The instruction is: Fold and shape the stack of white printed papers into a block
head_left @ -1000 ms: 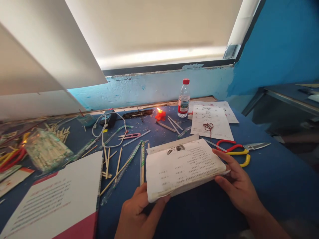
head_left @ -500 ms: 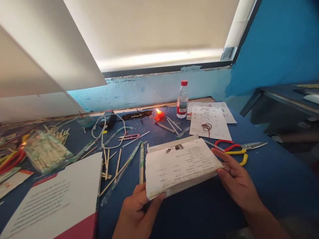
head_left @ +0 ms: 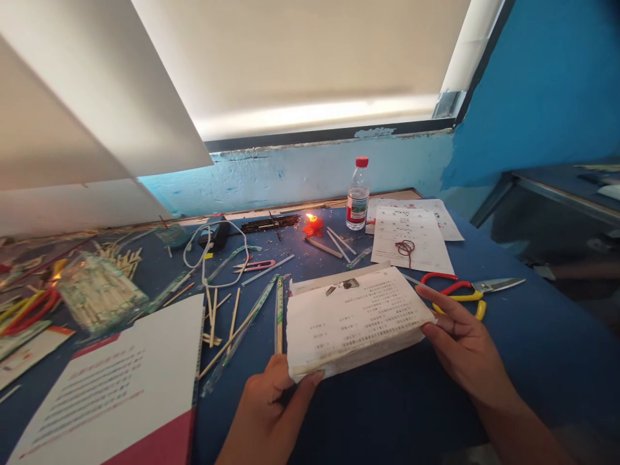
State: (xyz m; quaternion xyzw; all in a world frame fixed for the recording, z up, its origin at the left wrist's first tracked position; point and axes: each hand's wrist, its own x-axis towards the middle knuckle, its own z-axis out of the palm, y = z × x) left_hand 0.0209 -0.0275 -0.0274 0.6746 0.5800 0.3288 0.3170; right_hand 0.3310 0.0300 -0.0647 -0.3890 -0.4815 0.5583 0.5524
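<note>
Nearest, the left grip (head_left: 268, 403) pinches the near left corner of the folded paper (head_left: 358, 316), its thumb against the front wall and its fingers partly hidden at the side. The right grip (head_left: 467, 345) pinches the other end between thumb and fingers. Both are closed only to the paper's thickness, lightly, it seems, so its soft walls don't crush. The paper sits between them, raised above the counter (head_left: 557, 361); holding both ends likely stops it sagging, and the tilt turns its printed top toward the wearer.

The booklet (head_left: 116, 381) lies flat to the left, apparently out of the hands' way. Loose sticks (head_left: 234, 316) lie scattered beyond it, within reach. The scissors (head_left: 496, 285) rest just past the right hand, blades pointing away from it, which looks safer. Further left is a bag (head_left: 99, 290) of sticks; the cable (head_left: 227, 284) loops beside the snips (head_left: 256, 265).

Farther off, the cord (head_left: 405, 247) lies coiled on the sheets (head_left: 416, 226), perhaps to avoid tangling. At the back burns a candle (head_left: 313, 226), probably placed there to keep its flame from the paper. The bottle (head_left: 357, 210) stands upright just right of it.
</note>
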